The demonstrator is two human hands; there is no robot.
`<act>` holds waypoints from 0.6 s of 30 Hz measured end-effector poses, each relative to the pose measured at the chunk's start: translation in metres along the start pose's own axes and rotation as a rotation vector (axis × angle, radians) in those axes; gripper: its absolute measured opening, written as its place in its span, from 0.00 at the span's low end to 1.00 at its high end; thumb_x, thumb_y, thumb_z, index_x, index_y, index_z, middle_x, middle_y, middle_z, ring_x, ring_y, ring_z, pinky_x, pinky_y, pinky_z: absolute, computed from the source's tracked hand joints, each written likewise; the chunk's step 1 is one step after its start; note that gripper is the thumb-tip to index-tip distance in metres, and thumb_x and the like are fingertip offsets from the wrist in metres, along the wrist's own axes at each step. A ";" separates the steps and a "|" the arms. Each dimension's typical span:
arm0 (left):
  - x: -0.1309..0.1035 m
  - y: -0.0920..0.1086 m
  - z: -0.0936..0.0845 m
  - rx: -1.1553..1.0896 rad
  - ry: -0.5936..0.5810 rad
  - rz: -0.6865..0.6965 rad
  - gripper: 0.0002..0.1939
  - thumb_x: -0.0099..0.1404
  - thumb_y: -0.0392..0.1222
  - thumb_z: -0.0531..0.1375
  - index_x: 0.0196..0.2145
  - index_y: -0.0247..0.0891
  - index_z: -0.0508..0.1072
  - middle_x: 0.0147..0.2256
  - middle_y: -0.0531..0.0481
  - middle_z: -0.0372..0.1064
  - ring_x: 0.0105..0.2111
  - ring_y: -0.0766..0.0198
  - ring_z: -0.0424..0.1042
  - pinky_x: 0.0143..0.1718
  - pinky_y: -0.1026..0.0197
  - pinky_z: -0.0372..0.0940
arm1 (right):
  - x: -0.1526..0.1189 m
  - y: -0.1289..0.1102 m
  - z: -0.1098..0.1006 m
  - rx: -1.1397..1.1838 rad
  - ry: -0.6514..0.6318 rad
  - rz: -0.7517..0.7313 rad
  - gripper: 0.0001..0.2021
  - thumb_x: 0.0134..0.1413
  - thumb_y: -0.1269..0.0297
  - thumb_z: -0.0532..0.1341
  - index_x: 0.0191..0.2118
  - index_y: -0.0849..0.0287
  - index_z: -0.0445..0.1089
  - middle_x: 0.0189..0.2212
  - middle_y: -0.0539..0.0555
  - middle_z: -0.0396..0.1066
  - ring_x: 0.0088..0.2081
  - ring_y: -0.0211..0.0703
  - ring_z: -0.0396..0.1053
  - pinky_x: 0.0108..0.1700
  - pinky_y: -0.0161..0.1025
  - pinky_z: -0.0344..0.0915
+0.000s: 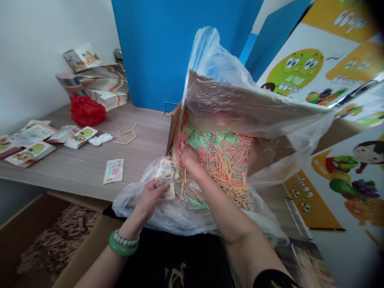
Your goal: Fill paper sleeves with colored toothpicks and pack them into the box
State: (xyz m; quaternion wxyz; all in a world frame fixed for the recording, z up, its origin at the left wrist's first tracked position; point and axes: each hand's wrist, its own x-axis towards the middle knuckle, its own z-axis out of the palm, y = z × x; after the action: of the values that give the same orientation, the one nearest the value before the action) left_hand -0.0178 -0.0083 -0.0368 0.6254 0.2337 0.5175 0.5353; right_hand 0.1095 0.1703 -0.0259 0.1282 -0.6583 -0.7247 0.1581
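Observation:
My left hand (152,197) pinches small printed sachets (167,187) between thumb and fingers, just left of the open carton. More than one sachet shows there, one overlapping another. Inside the plastic-lined carton (222,96) lies a heap of thin pink, green and yellow sticks (222,156). My right hand (189,157) is down in the left side of this heap with its fingers curled closed. Its fingertips are hidden, so what they grip does not show. A clear plastic liner (144,216) spills over the carton's near edge, with loose sticks on it.
A single sachet (113,171) with coloured sticks showing lies on the table (87,176). Further left are small printed boxes (81,137), a crumpled tissue (101,139) and a red plastic bag (87,111). A carton of brownish pieces (60,244) stands below. Printed panels (300,68) rise at right.

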 end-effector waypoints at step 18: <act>-0.021 0.010 0.012 0.170 0.010 0.093 0.21 0.47 0.48 0.69 0.38 0.35 0.79 0.36 0.42 0.80 0.36 0.51 0.79 0.42 0.51 0.73 | -0.124 0.045 -0.006 0.996 0.056 0.000 0.07 0.50 0.64 0.53 0.32 0.57 0.67 0.31 0.53 0.74 0.34 0.42 0.72 0.42 0.39 0.69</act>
State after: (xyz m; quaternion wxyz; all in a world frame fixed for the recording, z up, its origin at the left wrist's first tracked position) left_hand -0.0084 -0.0211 -0.0159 0.5753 0.3070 0.5528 0.5189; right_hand 0.1655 0.0514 -0.0352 0.4465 -0.5208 -0.5575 0.4674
